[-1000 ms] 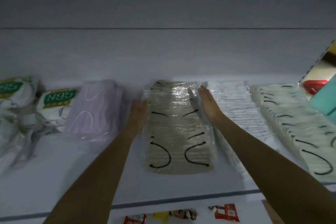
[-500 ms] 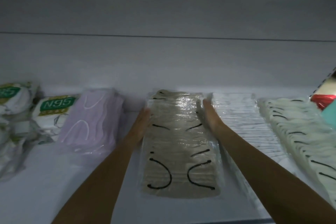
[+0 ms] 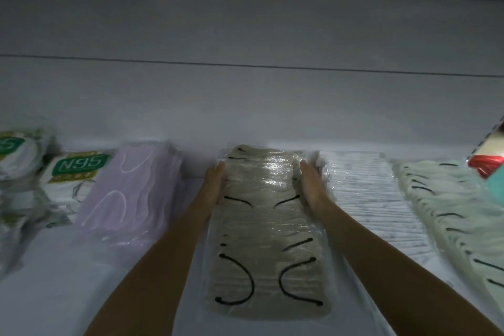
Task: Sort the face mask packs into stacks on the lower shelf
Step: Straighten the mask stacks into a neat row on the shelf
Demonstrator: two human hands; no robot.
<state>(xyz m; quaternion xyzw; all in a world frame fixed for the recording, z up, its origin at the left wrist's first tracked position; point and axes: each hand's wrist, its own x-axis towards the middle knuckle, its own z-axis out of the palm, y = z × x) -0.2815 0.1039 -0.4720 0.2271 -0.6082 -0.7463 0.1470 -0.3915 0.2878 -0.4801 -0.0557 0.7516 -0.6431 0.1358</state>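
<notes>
Pack of beige masks [image 3: 268,240] lies flat on shelf [image 3: 54,294], long axis 12-to-6. Left hand [image 3: 214,185] at its 9 o'clock side, right hand [image 3: 311,188] at 3. Fingers [image 3: 305,174] straight, together, pressing both long edges near far end.

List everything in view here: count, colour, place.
Green-labelled white N95 mask packs: at least two, white, far left.
Lilac plastic-wrapped mask pack: one, lilac, left of centre.
Tan plastic-wrapped mask pack with black loops: one, tan, between the hands.
White plastic-wrapped mask pack: one, white, right of centre.
Cream mask pack with black loops: one, cream, far right.
Red object: one, red, right edge.
White shelf: one, white, beneath all.
Left hand: one, flat against tan pack's left side.
Right hand: one, flat against its right side.
</notes>
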